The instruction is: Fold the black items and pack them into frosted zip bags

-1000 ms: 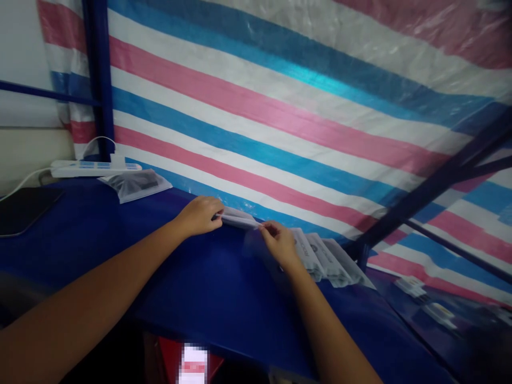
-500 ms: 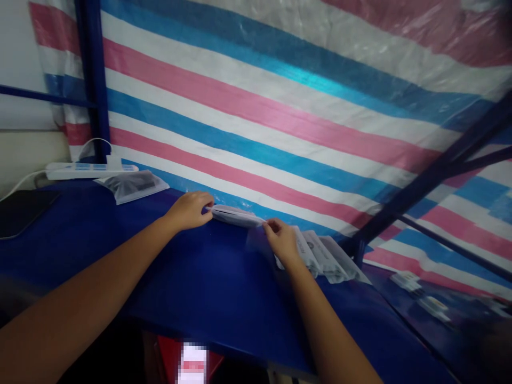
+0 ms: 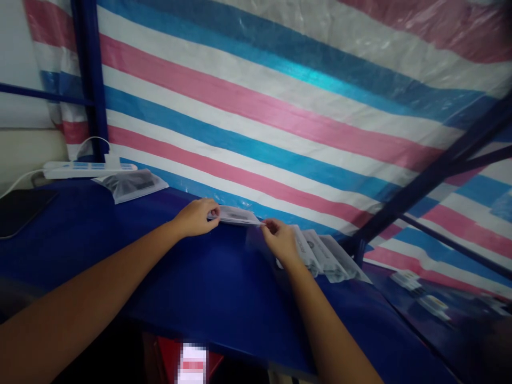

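Flattening between our left hand (image 3: 202, 216) and right hand (image 3: 279, 241), the packet (image 3: 239, 215) no longer gaped as it had a moment earlier, its edge nearly closed, near the back of the surface (image 3: 208, 282). Our right hand pinched one end; whether our left, curled at the other, gripped, we couldn't tell. Frosted, oblong bags (image 3: 325, 257) overlapped before a glossy sheet (image 3: 240, 114).

A thin, flattish, whitish packet (image 3: 239, 215) with a faint greyish patch on its upper face lies crosswise near the back of the desk (image 3: 208, 288). Its right end, slightly lower in view, narrows to a pinched corner.
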### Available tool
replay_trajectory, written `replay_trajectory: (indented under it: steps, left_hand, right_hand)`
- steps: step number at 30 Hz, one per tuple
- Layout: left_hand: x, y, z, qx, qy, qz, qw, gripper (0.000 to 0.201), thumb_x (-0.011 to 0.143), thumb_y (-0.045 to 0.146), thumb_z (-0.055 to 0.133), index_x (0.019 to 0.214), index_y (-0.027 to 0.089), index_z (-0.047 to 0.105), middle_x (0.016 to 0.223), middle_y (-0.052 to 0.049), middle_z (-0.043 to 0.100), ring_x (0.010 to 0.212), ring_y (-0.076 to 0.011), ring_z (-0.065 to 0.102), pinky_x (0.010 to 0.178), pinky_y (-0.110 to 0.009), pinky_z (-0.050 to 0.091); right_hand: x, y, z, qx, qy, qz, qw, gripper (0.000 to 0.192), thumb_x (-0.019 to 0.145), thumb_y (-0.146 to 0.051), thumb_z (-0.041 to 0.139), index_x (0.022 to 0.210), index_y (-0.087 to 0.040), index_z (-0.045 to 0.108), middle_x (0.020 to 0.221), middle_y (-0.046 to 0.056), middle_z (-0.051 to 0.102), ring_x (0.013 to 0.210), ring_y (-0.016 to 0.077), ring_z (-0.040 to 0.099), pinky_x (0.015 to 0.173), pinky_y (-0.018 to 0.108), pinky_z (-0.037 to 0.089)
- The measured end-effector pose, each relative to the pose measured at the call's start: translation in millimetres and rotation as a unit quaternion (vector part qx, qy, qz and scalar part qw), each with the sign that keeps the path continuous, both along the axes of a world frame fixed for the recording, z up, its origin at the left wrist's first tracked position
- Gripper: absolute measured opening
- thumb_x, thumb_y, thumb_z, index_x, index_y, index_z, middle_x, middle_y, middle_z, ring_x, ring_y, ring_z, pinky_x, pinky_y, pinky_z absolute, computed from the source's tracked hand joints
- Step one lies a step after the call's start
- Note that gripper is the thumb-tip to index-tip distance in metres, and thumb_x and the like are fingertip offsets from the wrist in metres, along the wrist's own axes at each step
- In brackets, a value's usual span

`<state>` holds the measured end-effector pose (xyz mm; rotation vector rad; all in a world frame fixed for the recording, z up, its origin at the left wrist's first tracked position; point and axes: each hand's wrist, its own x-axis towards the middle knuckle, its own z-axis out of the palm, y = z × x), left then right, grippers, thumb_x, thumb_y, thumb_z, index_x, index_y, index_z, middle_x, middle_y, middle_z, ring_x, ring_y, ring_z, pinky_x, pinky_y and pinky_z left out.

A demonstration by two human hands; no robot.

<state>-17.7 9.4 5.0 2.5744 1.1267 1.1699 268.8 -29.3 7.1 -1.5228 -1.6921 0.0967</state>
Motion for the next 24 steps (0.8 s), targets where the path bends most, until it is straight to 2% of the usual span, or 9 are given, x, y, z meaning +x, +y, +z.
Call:
replay_trajectory:
  steps: [6, 9, 11, 14, 16, 18, 21, 24]
  left_hand:
    - [2, -1, -0.3, 0.015, 0.001, -0.006, 1.0, 0.007, 0.082, 0.023, 0.055, 0.08, 0.021, 0.061, 0.081, -0.002, 0.063, 0.075, -0.0157, 0.057, 0.069, -0.029, 0.041]
    - [5, -5, 1.7, 0.035, 0.002, -0.016, 0.999, 0.008, 0.085, 0.022, 0.053, 0.082, 0.021, 0.061, 0.082, -0.001, 0.064, 0.075, -0.0149, 0.058, 0.072, -0.03, 0.041]
    - [7, -7, 3.1, 0.049, 0.0, -0.014, 0.999, 0.008, 0.086, 0.022, 0.053, 0.084, 0.021, 0.061, 0.082, -0.001, 0.065, 0.076, -0.015, 0.059, 0.074, -0.031, 0.041]
    - [10, -9, 4.9, 0.063, -0.006, -0.006, 0.998, 0.008, 0.086, 0.021, 0.053, 0.085, 0.021, 0.061, 0.081, 0.0, 0.065, 0.077, -0.0152, 0.06, 0.076, -0.032, 0.041]
    - [10, -10, 5.9, 0.067, -0.011, -0.006, 0.998, 0.007, 0.086, 0.021, 0.054, 0.084, 0.021, 0.061, 0.081, 0.0, 0.065, 0.076, -0.0149, 0.06, 0.076, -0.032, 0.042]
    - [10, -11, 6.6, 0.072, -0.015, -0.013, 0.997, 0.006, 0.084, 0.021, 0.055, 0.083, 0.021, 0.061, 0.08, 0.0, 0.065, 0.074, -0.0144, 0.059, 0.075, -0.032, 0.042]
    - [12, -16, 6.9, 0.078, -0.018, -0.036, 0.996, 0.004, 0.08, 0.02, 0.057, 0.078, 0.02, 0.061, 0.074, 0.001, 0.063, 0.07, -0.0135, 0.057, 0.075, -0.032, 0.042]
    - [17, -22, 8.1, 0.046, -0.03, -0.066, 0.996, 0.005, 0.078, 0.02, 0.059, 0.074, 0.02, 0.062, 0.07, 0.002, 0.06, 0.065, -0.0123, 0.054, 0.069, -0.03, 0.042]
  right_hand:
    - [-6, -6, 3.9, 0.004, -0.03, -0.001, 1.0, 0.026, 0.078, -0.039, 0.062, 0.095, -0.022, 0.073, 0.064, -0.002, 0.062, 0.059, 0.0174, 0.057, 0.057, 0.03, 0.04]
    - [-9, -11, 8.4, 0.048, -0.022, 0.001, 0.999, 0.026, 0.081, -0.043, 0.063, 0.093, -0.021, 0.071, 0.057, -0.004, 0.055, 0.053, 0.0156, 0.053, 0.054, 0.029, 0.037]
    - [-14, -16, 11.8, 0.085, -0.02, 0.018, 0.996, 0.022, 0.083, -0.041, 0.063, 0.086, -0.02, 0.07, 0.057, -0.003, 0.056, 0.052, 0.0152, 0.053, 0.054, 0.029, 0.039]
    - [-26, -23, 13.3, 0.13, -0.039, 0.085, 0.987, 0.016, 0.087, -0.032, 0.06, 0.081, -0.02, 0.069, 0.069, 0.002, 0.067, 0.062, 0.017, 0.062, 0.061, 0.03, 0.048]
    - [-36, -26, 9.9, 0.146, -0.074, 0.139, 0.977, 0.015, 0.089, -0.027, 0.057, 0.09, -0.021, 0.07, 0.084, 0.005, 0.073, 0.075, 0.0192, 0.068, 0.072, 0.033, 0.053]
    - [-43, -27, 3.3, 0.153, -0.113, 0.179, 0.965, 0.022, 0.09, -0.023, 0.054, 0.105, -0.022, 0.07, 0.101, 0.008, 0.074, 0.093, 0.0218, 0.069, 0.085, 0.037, 0.054]
    - [-46, -24, -7.5, 0.15, -0.149, 0.189, 0.959, 0.034, 0.09, -0.02, 0.053, 0.122, -0.021, 0.064, 0.119, 0.011, 0.069, 0.113, 0.0243, 0.063, 0.1, 0.043, 0.051]
    - [-43, -21, -12.5, 0.135, -0.164, 0.175, 0.961, 0.041, 0.088, -0.02, 0.054, 0.129, -0.02, 0.059, 0.127, 0.013, 0.064, 0.121, 0.0259, 0.059, 0.104, 0.046, 0.048]
